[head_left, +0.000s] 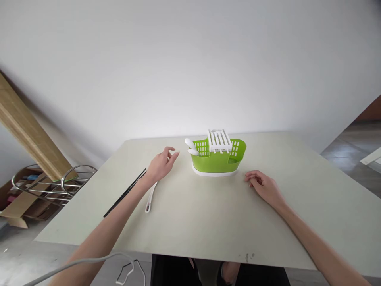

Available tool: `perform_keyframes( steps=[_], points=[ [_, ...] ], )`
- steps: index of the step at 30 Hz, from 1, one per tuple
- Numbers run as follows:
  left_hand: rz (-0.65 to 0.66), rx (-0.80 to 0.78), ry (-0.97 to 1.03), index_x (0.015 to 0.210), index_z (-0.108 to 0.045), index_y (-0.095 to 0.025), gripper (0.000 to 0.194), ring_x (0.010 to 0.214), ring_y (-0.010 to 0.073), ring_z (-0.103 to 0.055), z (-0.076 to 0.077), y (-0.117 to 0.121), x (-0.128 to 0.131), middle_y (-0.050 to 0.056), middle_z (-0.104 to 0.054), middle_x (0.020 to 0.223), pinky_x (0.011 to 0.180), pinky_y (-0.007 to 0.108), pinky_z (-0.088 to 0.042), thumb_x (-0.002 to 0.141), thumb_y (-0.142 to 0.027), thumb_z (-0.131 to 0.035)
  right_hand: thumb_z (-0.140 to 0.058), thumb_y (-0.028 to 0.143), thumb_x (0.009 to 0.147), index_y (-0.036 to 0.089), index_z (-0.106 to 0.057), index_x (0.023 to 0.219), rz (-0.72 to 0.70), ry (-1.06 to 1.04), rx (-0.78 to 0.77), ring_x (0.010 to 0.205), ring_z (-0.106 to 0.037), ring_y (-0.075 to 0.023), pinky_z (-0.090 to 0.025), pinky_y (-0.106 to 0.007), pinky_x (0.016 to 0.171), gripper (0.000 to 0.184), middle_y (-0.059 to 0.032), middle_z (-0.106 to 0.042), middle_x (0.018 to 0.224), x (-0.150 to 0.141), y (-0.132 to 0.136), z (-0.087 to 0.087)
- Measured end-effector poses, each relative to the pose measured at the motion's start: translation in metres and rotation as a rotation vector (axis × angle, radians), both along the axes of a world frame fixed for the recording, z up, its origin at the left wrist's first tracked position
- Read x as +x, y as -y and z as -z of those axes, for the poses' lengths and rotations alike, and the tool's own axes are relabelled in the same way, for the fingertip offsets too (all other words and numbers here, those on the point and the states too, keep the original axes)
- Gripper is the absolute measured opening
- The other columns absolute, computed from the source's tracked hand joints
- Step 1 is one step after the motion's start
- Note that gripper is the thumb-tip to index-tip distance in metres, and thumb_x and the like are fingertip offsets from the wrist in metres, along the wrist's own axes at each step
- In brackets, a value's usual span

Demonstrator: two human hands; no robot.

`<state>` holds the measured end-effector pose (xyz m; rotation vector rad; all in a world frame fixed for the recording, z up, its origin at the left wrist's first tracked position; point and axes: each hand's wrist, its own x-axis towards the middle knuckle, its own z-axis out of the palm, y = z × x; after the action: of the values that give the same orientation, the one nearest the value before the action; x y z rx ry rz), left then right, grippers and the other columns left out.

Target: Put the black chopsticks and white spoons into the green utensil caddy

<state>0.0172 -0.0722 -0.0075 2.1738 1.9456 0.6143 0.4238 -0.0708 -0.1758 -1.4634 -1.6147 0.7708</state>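
Note:
A green cutlery basket (216, 163) with a white base stands near the back of the table. Two white spoons (193, 152) lean out of its left end, and a white slatted rack (220, 140) sits across its top. My left hand (162, 163) hovers left of the basket, thumb and fingers apart, nothing in it. Below it lies a white handle (150, 200), its far end hidden by the hand. Black chopsticks (125, 194) lie further left, partly behind my forearm. My right hand (264, 187) rests on the table right of the basket, fingers loosely bent and holding nothing.
The pale table (205, 222) meets a white wall at the back. On the floor to the left are a metal rack (64, 186), an open cardboard box (20, 204) and a leaning long board (26, 127). A grey cable (89, 260) crosses the lower left.

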Motion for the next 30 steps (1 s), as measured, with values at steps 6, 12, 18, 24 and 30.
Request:
perform_keyframes(
  steps=[6, 12, 18, 24, 30],
  points=[
    [0.047, -0.064, 0.335, 0.129, -0.05, -0.019, 0.055, 0.075, 0.0199, -0.069, -0.013, -0.019, 0.05, 0.005, -0.076, 0.086, 0.069, 0.032, -0.051, 0.101, -0.066, -0.045, -0.05, 0.029, 0.087, 0.025, -0.068, 0.103, -0.017, -0.018, -0.003, 0.072, -0.069, -0.018, -0.054, -0.034, 0.078, 0.025, -0.0019, -0.079, 0.094, 0.0, -0.003, 0.001],
    [0.061, -0.142, 0.43, 0.108, -0.069, -0.019, 0.035, 0.057, 0.0137, -0.061, -0.02, -0.03, 0.069, 0.006, -0.079, 0.084, 0.058, 0.028, -0.05, 0.093, -0.05, -0.061, -0.049, 0.028, 0.085, 0.025, -0.068, 0.099, -0.005, -0.028, -0.007, 0.07, -0.069, -0.0172, -0.053, -0.034, 0.078, 0.024, -0.0014, -0.078, 0.091, -0.001, -0.004, -0.002],
    [0.119, -0.18, 0.498, 0.092, -0.077, -0.016, 0.034, 0.055, 0.0107, -0.058, -0.028, -0.028, 0.075, 0.004, -0.074, 0.073, 0.059, 0.025, -0.048, 0.091, -0.049, -0.066, -0.049, 0.027, 0.086, 0.025, -0.068, 0.101, -0.02, -0.034, -0.006, 0.071, -0.069, -0.0173, -0.054, -0.033, 0.077, 0.024, -0.0024, -0.079, 0.094, -0.001, -0.003, -0.002],
    [0.12, -0.178, 0.722, 0.1, -0.076, -0.014, 0.028, 0.06, 0.0138, -0.064, -0.047, -0.022, 0.071, 0.005, -0.072, 0.074, 0.061, 0.028, -0.055, 0.091, -0.04, -0.07, -0.049, 0.026, 0.086, 0.025, -0.068, 0.101, -0.014, -0.039, -0.015, 0.071, -0.069, -0.0174, -0.054, -0.034, 0.078, 0.024, -0.002, -0.078, 0.094, 0.001, -0.004, 0.0],
    [0.068, -0.072, 0.926, 0.106, -0.075, -0.012, 0.029, 0.066, 0.0129, -0.065, -0.08, -0.004, 0.047, 0.005, -0.069, 0.078, 0.07, 0.027, -0.058, 0.09, -0.036, -0.072, -0.049, 0.027, 0.087, 0.024, -0.068, 0.101, -0.009, -0.019, -0.017, 0.071, -0.069, -0.0176, -0.054, -0.035, 0.079, 0.024, -0.0027, -0.079, 0.095, 0.001, -0.003, 0.0]
  ],
)
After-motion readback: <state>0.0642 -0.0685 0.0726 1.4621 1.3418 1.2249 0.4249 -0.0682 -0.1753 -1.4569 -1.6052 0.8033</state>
